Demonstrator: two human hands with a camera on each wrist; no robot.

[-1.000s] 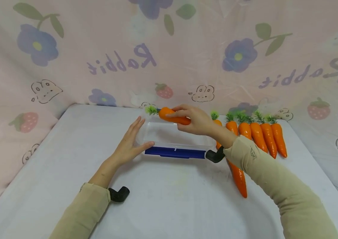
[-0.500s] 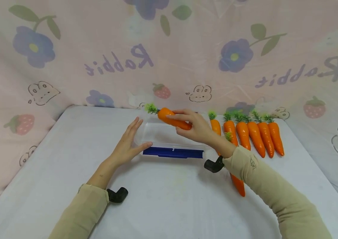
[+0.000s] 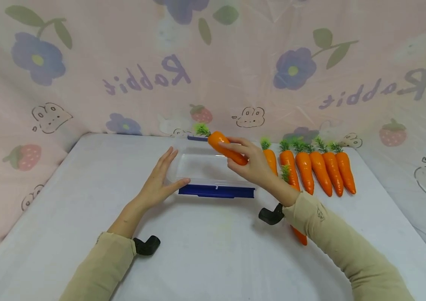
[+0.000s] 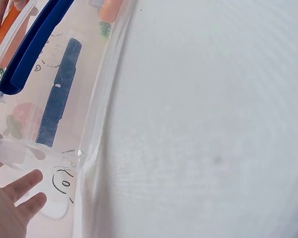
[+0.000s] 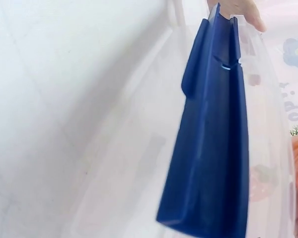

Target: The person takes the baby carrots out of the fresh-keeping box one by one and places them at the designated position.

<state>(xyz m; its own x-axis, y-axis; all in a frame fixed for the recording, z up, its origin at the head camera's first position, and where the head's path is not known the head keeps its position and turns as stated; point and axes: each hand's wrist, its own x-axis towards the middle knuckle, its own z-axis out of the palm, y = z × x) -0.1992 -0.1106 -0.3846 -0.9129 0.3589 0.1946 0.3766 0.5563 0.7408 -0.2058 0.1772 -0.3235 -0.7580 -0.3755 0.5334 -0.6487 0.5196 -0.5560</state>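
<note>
An orange carrot (image 3: 225, 146) with a green leafy tuft is gripped by my right hand (image 3: 252, 163), its tuft pointing to the far left. It is held tilted above a clear plastic box (image 3: 183, 165) with blue latches; in the right wrist view the front latch (image 5: 213, 134) hangs outward. My left hand (image 3: 160, 184) rests against the box's left end, fingers straight and spread, thumb at the front corner. The left wrist view shows these spread fingers (image 4: 27, 188) beside the clear wall. Box contents cannot be made out behind the right hand.
Several carrots (image 3: 322, 173) lie in a row right of the box, tufts toward the back. Another carrot (image 3: 298, 234) lies nearer, partly under the right forearm. A patterned curtain (image 3: 220, 62) stands behind the white table (image 3: 198, 251).
The right hand has moved slightly right and toward the front with the carrot, uncovering the far blue latch. The left hand stays at the box; the whole head view has shifted a little.
</note>
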